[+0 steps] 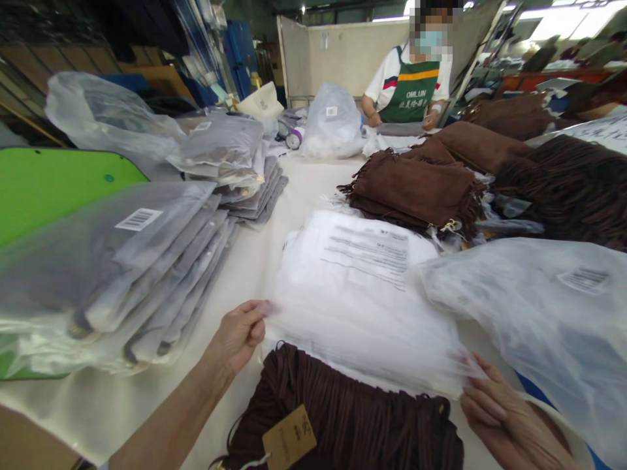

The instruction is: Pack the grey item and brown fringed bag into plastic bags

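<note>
A translucent white plastic bag (pixel 362 313) printed with small dark text lies flat on the table in front of me. My left hand (pixel 245 333) pinches its near left corner between thumb and fingers. At the near right corner, my right hand (pixel 499 405) grips the same bag, with some fingertips behind the film. Just below the bag's near edge lies a dark brown fringed bag (pixel 353 405). A kraft paper tag (pixel 290 438) on a white string rests on its fringe.
Bagged grey items (pixel 161 254) are stacked at left beside a green board (pixel 53 183). Brown fringed bags (pixel 416 189) pile up at back right. A puffy plastic bag (pixel 539 307) lies at right. Across the table stands a person in a green apron (pixel 416 91).
</note>
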{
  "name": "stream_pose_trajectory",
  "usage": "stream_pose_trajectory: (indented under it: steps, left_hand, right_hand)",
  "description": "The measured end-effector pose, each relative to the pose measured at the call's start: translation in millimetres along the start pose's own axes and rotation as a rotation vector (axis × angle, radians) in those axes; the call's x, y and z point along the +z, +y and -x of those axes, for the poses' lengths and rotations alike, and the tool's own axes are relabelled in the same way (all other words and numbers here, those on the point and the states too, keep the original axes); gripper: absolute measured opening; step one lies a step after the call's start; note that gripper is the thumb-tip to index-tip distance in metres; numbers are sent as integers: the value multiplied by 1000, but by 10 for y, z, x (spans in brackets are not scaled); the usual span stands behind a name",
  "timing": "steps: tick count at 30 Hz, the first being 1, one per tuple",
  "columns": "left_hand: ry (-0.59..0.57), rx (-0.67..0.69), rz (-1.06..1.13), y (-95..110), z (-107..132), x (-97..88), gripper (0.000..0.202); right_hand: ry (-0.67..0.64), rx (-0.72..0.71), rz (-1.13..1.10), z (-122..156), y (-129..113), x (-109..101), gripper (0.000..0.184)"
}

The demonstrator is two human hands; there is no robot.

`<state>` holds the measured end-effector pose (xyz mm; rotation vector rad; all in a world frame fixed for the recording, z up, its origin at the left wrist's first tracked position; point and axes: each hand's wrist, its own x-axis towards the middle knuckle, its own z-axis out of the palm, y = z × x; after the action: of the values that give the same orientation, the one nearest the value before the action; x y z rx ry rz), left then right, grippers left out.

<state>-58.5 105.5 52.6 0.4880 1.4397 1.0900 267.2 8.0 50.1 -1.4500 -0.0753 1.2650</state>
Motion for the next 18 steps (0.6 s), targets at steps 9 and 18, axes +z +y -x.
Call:
stream_pose_trajectory:
  steps: [9, 18]
  left_hand:
    - [-83, 129, -11, -166, 65, -46, 32]
    - [-49, 481, -790, -448, 192, -323, 33]
  right_hand:
    - [-21, -169, 195, -186, 340, -313, 43]
    - [-41, -404, 924, -43, 567, -614, 38]
